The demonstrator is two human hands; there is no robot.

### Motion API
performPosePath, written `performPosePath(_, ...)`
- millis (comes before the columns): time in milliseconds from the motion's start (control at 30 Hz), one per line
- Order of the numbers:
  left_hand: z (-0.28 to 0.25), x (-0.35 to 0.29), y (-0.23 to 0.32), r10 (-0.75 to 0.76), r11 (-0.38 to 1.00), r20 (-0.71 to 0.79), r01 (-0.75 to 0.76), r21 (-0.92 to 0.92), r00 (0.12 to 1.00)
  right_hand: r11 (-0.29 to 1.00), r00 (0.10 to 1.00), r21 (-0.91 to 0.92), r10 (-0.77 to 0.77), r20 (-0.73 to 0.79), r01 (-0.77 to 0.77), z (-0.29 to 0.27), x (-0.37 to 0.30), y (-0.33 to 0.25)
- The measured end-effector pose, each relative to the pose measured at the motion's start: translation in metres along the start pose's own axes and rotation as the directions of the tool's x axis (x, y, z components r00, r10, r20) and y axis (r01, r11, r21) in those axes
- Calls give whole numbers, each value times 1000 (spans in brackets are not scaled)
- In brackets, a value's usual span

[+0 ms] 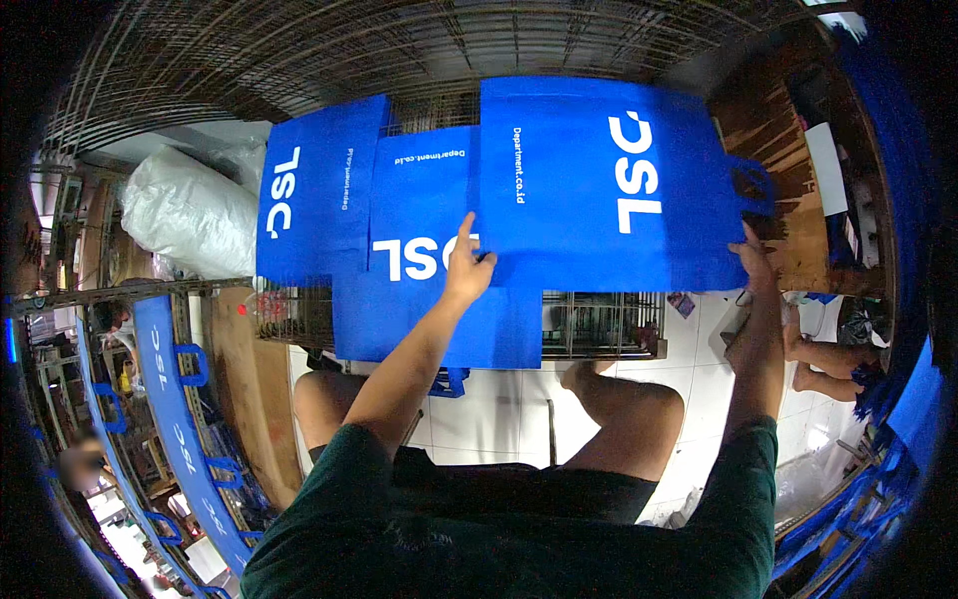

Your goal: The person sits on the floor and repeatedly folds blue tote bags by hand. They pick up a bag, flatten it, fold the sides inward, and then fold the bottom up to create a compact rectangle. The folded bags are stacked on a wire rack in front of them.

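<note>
Several flat blue fabric bags with white print lie overlapping in front of me. The largest one, the right blue bag [569, 230], lies sideways, with its blue handle [750, 185] at the right. My right hand [758, 262] pinches this bag's edge near the lower right corner. My left hand [468, 265] rests by its left edge, over the middle blue bag [424, 200]. The left index finger is stretched out and the thumb stands apart. Under the middle bag's left side sits the left blue bag [314, 200], turned sideways.
Wire racks [399, 50] stand behind the bags. A plastic-wrapped white roll [185, 215] lies at left, beside a long hanging strip of printed blue bags [180, 429]. A wooden board [773, 130] is at right. Another person's feet [828, 374] show on the tiled floor [479, 409].
</note>
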State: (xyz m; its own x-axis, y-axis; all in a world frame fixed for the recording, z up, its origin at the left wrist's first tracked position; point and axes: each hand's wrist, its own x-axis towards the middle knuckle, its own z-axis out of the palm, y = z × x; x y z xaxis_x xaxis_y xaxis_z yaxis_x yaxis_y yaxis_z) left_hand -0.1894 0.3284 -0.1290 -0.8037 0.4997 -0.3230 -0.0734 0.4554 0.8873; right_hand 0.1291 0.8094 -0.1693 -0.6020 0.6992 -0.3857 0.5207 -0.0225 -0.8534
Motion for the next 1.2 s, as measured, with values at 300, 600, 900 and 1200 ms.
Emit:
performPosePath(300, 38, 30, -48, 212, 900, -129, -142, 412, 969, 933, 901, -360, -169, -399, 16, 58, 59, 37)
performPosePath(600, 45, 12, -49, 235, 929, -172, -169, 329, 957, 899, 882, -428, -275, -384, 94, 41, 56, 72)
performPosePath(900, 52, 1, -59, 237, 936, -362, -112, 334, 901, 762, 885, -631, -185, -426, -144, 42, 44, 56)
performPosePath(1200, 35, 1, -38, 411, 823, -358, -172, 541, 838, 721, 812, -636, -180, -556, -275, 18, 43, 106)
